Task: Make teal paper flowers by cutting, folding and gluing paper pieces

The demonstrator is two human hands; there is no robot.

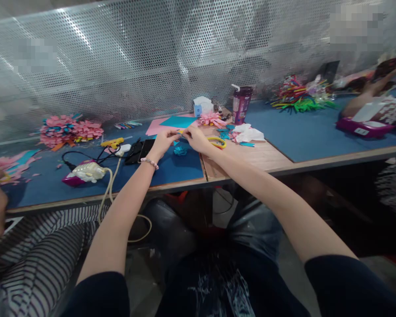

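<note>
Over the front of the table, my left hand (164, 141) and my right hand (195, 138) meet, fingertips pinched on a small yellow piece (181, 131) that looks like paper. Most of that piece is hidden by the fingers. A crumpled blue paper flower (180, 150) lies just below the hands. Beside my right wrist are yellow-handled scissors (218, 141), partly covered by the forearm. Behind the hands lie a teal paper sheet (178, 121) and a pink sheet (155, 126). A dark phone-like object (136, 152) rests left of my left hand.
A purple cup (241, 105) with a straw stands behind, near a tissue pack (203, 107) and crumpled white tissue (249, 133). Leftward are a yellow glue gun (112, 143), a cabled power strip (87, 171) and pink paper flowers (64, 131). People sit at both sides; perforated metal (145, 57) backs the table.
</note>
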